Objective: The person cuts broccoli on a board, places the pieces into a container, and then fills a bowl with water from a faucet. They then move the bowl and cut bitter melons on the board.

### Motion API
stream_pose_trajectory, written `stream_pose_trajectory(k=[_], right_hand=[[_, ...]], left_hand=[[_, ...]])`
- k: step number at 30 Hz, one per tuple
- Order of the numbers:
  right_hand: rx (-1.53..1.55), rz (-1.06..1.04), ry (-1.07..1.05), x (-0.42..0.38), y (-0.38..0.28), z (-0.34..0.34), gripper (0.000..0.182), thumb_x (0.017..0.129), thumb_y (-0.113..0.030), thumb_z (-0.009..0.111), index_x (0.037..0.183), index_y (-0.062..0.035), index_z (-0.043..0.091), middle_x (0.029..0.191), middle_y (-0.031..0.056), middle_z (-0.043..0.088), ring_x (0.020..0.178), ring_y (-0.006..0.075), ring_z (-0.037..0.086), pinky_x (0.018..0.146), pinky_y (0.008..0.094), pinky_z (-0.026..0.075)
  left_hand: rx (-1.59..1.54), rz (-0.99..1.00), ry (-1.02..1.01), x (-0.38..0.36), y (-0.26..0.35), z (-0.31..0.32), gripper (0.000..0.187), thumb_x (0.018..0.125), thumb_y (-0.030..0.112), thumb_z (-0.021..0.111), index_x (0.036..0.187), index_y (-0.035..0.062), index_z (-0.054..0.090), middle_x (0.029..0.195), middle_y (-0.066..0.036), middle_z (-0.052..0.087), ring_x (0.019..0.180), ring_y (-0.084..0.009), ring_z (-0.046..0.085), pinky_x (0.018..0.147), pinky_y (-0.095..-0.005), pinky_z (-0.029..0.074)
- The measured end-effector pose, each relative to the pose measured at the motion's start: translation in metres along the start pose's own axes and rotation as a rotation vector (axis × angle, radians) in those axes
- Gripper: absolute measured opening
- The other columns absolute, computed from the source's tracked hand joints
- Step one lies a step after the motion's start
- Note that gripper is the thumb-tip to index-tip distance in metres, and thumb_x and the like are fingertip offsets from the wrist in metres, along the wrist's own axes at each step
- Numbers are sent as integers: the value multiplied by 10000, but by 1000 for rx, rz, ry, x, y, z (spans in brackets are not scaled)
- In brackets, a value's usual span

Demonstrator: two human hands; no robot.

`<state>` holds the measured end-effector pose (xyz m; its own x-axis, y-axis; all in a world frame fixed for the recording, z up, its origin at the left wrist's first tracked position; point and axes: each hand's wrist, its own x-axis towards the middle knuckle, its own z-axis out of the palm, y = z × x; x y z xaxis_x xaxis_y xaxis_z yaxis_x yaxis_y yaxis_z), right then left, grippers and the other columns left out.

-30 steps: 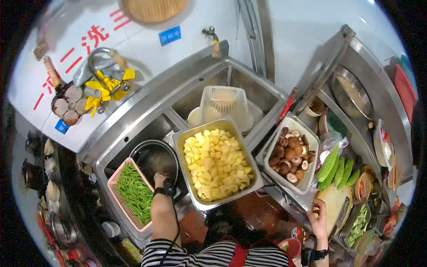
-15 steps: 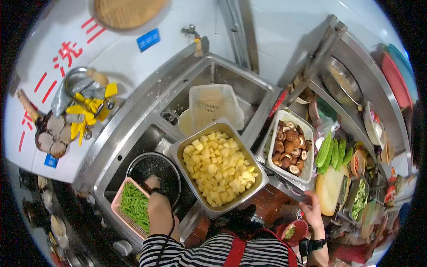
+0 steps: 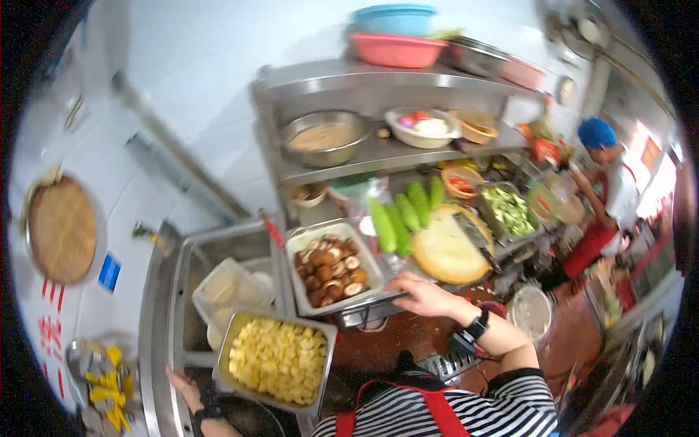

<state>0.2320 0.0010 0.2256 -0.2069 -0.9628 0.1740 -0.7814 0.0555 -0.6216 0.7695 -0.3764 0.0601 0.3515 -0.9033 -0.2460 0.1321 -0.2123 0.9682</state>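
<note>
My left hand (image 3: 186,390) is at the left of the steel pan (image 3: 329,364) of diced potatoes (image 3: 277,358), over the sink edge, its fingers apart and nothing in them. On the right, my right hand (image 3: 422,295) is at the steel counter edge (image 3: 368,300), beside the white basket (image 3: 295,291) of cut mushrooms (image 3: 328,269); its fingers are spread and hold nothing that shows. The pan rests across the sink rim, in front of a pale plastic basket (image 3: 226,288). Beyond my right hand, a knife (image 3: 473,237) lies on a round cutting board (image 3: 445,255).
Green gourds (image 3: 382,226) lie behind the board, with a tray of cut greens (image 3: 510,207) to its right. Shelves above hold a steel bowl (image 3: 324,138) and basins (image 3: 397,47). A co-worker (image 3: 608,182) stands at the right. A white bucket (image 3: 530,312) is on the floor.
The view has swung right, bringing the shelves and co-worker into sight. My left hand has come out of the black basin by the green beans. The beans are out of view.
</note>
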Motion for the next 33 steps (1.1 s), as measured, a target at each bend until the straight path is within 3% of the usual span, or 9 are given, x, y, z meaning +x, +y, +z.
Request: stream_pose_trajectory(k=[3,8,12,17,24,29,30,31,33], right_hand=[[-88,-54,65,-1,15,-29,302,743,-141,559,1018,-35,493,1033,150,476,1013,303,459,888,360,372],[-426,100,186,3,64,-122,324,691,-133,558,999,-41,523,960,164,493,928,319,482,824,386,404],[-670,335,385,15,75,-238,288,661,-193,596,908,-45,591,898,211,557,872,342,540,763,405,445],[-828,442,701,50,137,-396,302,750,-286,543,935,-57,610,977,235,550,932,345,533,839,393,423],[-972,265,959,118,165,-533,389,756,-333,512,1034,-66,565,1000,218,558,945,345,534,834,395,423],[-923,246,749,180,226,-621,517,809,-462,395,1149,-84,490,1108,192,525,1038,340,485,893,389,374],[-1089,153,534,194,246,-639,422,834,-383,380,1133,-107,493,1107,172,524,1019,342,490,892,381,376],[-1254,-105,533,191,242,-628,276,764,-55,481,1040,-47,502,973,161,558,898,317,536,788,339,436],[-1400,-12,367,204,239,-621,251,816,-173,475,1022,-47,543,983,151,578,878,294,549,798,322,425]], left_hand=[[297,330,124,59,-10,26,507,812,348,474,1046,-100,515,1024,-191,559,916,-289,496,849,-361,361],[258,268,277,-18,54,115,518,816,442,487,795,-69,570,644,-110,537,568,-224,479,591,-342,403],[-45,436,188,-119,91,177,407,827,444,490,697,58,488,468,2,327,365,-97,280,342,-271,223],[89,435,-385,-144,76,214,190,858,303,491,901,118,491,636,50,437,500,-40,374,409,-172,290],[192,542,-382,-196,47,242,96,812,87,457,892,121,499,813,37,492,640,-46,438,466,-176,341],[204,399,-359,-253,46,240,25,830,81,473,842,98,487,730,25,474,596,-54,441,474,-182,341],[226,388,-327,-261,46,235,25,830,81,473,842,98,487,730,25,474,596,-54,441,474,-182,341],[214,402,-333,-268,46,230,26,831,85,472,845,98,489,731,25,480,593,-54,443,477,-182,345],[247,424,-284,-288,50,226,44,836,98,465,857,107,502,724,28,497,596,-53,456,482,-183,352]])
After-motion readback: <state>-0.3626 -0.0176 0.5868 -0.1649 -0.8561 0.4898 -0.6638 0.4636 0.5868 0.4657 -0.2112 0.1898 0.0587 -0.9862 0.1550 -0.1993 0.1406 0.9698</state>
